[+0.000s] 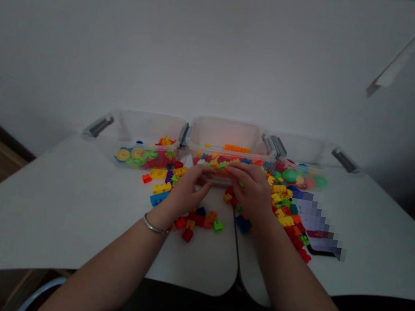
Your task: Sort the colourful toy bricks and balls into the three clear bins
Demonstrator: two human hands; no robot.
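Note:
My left hand (190, 185) and my right hand (253, 188) come together in front of the middle bin, fingers curled. Between their fingertips spans an orange building brick (221, 170), long and partly hidden by the fingers; its exact shape is hard to make out. Below the hands lies a loose group of red, orange and green bricks (197, 220). Beside my left hand are yellow bricks (162, 188) and a blue brick (158, 199). Dark blue bricks (243, 224) lie under my right wrist, and a long spread of yellow, red and green bricks (286, 220) runs along its right side.
Three clear plastic bins, the left bin (150, 117), middle bin (227, 127) and right bin (307, 145), stand against the wall with colourful pieces inside. A phone (316, 226), partly pixelated, lies at the right. A seam (236, 249) divides the white tables.

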